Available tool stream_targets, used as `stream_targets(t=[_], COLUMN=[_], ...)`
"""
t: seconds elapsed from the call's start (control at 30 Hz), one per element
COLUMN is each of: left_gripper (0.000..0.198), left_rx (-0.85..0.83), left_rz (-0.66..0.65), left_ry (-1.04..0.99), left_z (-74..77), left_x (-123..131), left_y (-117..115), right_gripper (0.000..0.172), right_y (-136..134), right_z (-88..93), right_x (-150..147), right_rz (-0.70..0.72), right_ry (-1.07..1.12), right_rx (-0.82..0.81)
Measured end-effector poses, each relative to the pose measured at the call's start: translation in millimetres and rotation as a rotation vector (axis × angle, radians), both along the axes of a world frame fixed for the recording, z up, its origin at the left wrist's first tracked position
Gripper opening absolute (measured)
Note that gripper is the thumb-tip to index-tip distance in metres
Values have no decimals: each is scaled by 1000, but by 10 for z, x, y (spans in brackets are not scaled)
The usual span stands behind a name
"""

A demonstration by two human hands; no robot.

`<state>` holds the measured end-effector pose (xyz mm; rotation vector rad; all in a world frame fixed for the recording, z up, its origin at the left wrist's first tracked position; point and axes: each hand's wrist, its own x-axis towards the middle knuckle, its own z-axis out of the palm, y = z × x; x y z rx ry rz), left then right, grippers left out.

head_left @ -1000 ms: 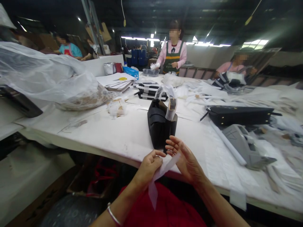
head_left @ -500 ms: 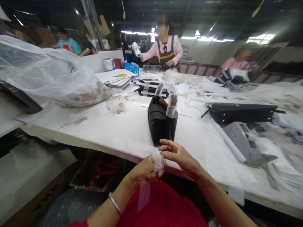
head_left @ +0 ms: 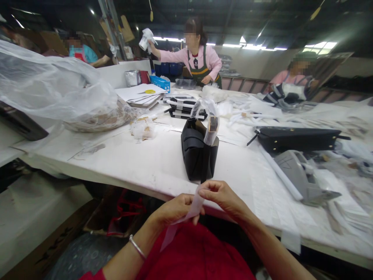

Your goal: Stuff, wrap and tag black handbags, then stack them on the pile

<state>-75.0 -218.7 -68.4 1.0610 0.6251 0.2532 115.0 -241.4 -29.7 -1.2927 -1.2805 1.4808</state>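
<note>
Both my hands hold one thin white paper strip [head_left: 192, 212] just in front of the table edge. My left hand [head_left: 175, 210] is closed on its lower part, and the strip's tail hangs down over my red clothing. My right hand [head_left: 223, 196] pinches the strip's upper end with curled fingers. Just beyond my hands a black handbag [head_left: 198, 153] stands upright on the white table [head_left: 140, 163], its handle wrapped in clear plastic [head_left: 211, 118].
A big clear plastic bag [head_left: 58, 89] lies at the left. A flat black bag [head_left: 297, 140] and a grey folded piece [head_left: 303, 182] lie at the right. Papers, tape and a blue box [head_left: 161, 83] sit farther back. Three other people work beyond the table.
My right hand has closed from spread fingers into a pinch on the strip's top. Both hands dropped slightly. The person across the table raised an arm holding a white bundle.
</note>
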Motion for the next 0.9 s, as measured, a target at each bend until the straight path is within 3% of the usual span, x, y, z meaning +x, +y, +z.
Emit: stream_targets(t=[0.2, 0.33, 0.47, 0.57, 0.67, 0.77, 0.9], left_gripper=[43, 33, 27, 23, 23, 20, 18], left_rx=[181, 364, 360, 377, 435, 508, 563], left_rz=[303, 391, 525, 613, 650, 683, 710], left_ry=[-124, 4, 96, 143, 183, 240, 287], left_z=[76, 81, -17, -64, -47, -9, -21], left_x=[-55, 17, 86, 76, 55, 45, 11], left_y=[21, 51, 68, 79, 78, 64, 65], right_gripper=[34, 36, 36, 34, 40, 43, 41], right_y=[30, 40, 66, 123, 231, 358, 452], right_z=[-17, -93, -111, -122, -170, -220, -239], right_x=[-65, -121, 20, 173, 228, 183, 113], right_rz=[-129, -168, -253, -380, -380, -360, -343], right_ry=[-68, -206, -353, -554, -878, -1167, -1302], right_rx=[60, 122, 232, 369, 440, 408, 331])
